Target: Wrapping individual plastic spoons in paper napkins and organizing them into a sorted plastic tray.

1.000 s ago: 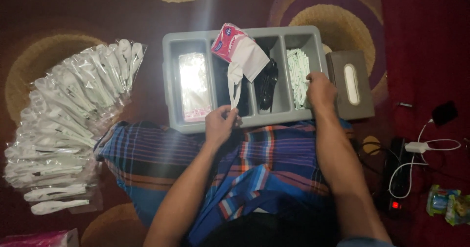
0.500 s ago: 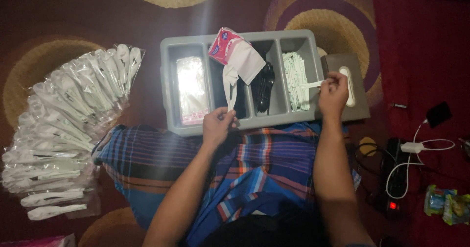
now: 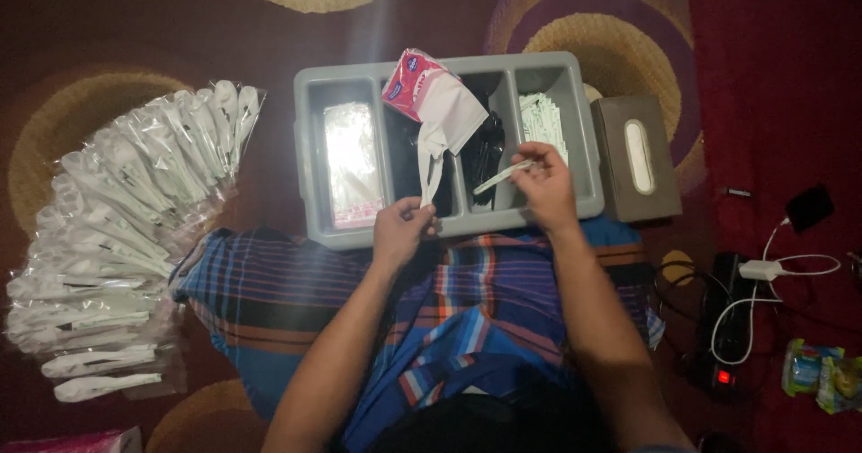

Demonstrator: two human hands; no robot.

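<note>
White plastic utensil (image 3: 499,178), thin and glossy, now sits pinched in my right hand (image 3: 542,186) over the grey four-compartment plastic tray (image 3: 310,184), having come from three o'clock. My left hand (image 3: 401,228) pinches a crinkly clear wrapper (image 3: 431,167).

Pink-white packet (image 3: 415,83) atop grey tray (image 3: 310,148) (clear-wrapped spoons (image 3: 117,237) left)

A compartment tray (image 3: 310,161) is lying on the carpet (image 3: 135,40), just beyond the person's lap. A tissue box (image 3: 636,157) is sitting against its right side. Wrapped spoon packets (image 3: 117,237) are fanning out well to its left. A napkin pack (image 3: 431,94) is resting across the tray's middle dividers. A power strip (image 3: 727,327) with cables is lying at far right, snack packets (image 3: 822,372) beside it.
</note>
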